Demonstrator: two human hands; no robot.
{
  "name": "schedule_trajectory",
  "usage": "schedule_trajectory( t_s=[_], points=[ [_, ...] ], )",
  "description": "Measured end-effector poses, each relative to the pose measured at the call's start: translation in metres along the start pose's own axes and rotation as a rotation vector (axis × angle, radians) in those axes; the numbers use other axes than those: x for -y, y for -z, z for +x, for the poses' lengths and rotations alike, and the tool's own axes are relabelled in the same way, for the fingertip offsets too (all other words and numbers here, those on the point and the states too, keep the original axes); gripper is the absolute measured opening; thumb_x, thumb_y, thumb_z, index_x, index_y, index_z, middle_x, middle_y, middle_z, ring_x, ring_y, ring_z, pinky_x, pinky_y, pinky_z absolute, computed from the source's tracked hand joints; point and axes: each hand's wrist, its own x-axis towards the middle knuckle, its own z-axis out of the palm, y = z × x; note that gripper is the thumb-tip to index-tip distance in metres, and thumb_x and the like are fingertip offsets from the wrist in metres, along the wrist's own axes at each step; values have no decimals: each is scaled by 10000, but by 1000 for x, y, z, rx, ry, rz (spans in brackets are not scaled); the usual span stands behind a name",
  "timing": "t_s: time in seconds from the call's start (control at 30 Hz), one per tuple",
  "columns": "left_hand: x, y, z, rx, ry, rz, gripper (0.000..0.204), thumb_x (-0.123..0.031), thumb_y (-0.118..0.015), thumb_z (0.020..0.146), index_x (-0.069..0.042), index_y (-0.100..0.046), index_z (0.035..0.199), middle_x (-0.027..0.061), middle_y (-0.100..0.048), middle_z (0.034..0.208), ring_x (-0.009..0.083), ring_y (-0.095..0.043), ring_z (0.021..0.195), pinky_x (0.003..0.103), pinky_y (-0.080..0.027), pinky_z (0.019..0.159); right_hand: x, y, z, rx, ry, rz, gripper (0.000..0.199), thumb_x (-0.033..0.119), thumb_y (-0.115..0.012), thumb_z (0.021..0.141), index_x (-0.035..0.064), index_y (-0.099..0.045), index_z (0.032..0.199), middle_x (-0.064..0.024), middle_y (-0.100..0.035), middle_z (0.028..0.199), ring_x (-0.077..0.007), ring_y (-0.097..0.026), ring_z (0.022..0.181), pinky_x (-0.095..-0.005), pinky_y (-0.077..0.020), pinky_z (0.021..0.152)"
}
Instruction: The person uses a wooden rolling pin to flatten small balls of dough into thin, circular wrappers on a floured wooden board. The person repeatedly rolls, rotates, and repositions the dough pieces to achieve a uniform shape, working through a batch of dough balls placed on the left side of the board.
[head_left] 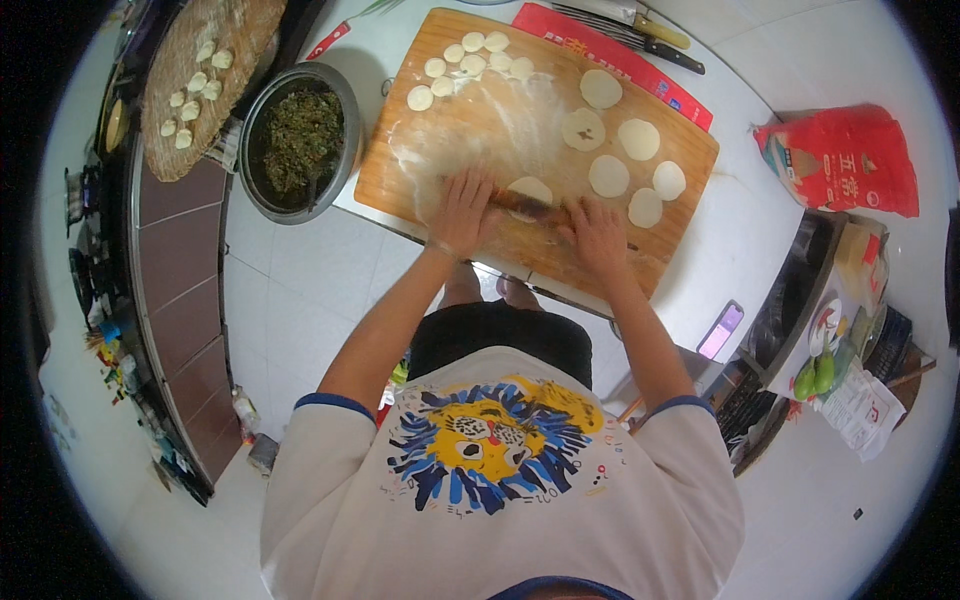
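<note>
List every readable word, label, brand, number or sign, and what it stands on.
Red bag: large printed characters, not copied out here.
Flat red package along the wooden board: orange characters, likewise not copied.
Shirt: small scattered marks around the animal print, too small to read.
Phone: lit screen, too small.
White plastic bag: red marking, too blurred.

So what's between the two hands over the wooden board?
In the head view, a brown rolling pin spans from left hand to right hand, over a dough round.
</note>
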Motion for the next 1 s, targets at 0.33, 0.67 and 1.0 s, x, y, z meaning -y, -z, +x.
schedule_trajectory(
  t_s=[0.33,0.67,1.0],
  points=[
    [3,0,-36,121,13,19,696,-316,-543,861,-34,-283,1442,181,-239,1511,381,-206,1391,507,-177,1127,11,9,-10,87,20,-72,561,319,-654,801,103,-478,1289,-139,-492,1233,-310,-469,1160,-469,-356,1000],
    [-29,-4,-2,5,-125,-71,671,-295,-530,876,-85,-275,1460,157,-216,1526,361,-232,1386,515,-189,1123,16,2,-22,41,-346,148,531,183,-702,740,82,-507,1224,-158,-538,1066,-348,-538,999,-443,-450,870],
    [-44,-13,2,-10,-153,-48,653,-296,-507,888,-78,-283,1461,155,-219,1528,343,-222,1397,504,-164,1137,-191,14,-262,-445,-1158,-217,804,416,-747,725,-81,-434,1274,-263,-502,1201,-409,-468,1133,-482,-375,978]
  ],
)
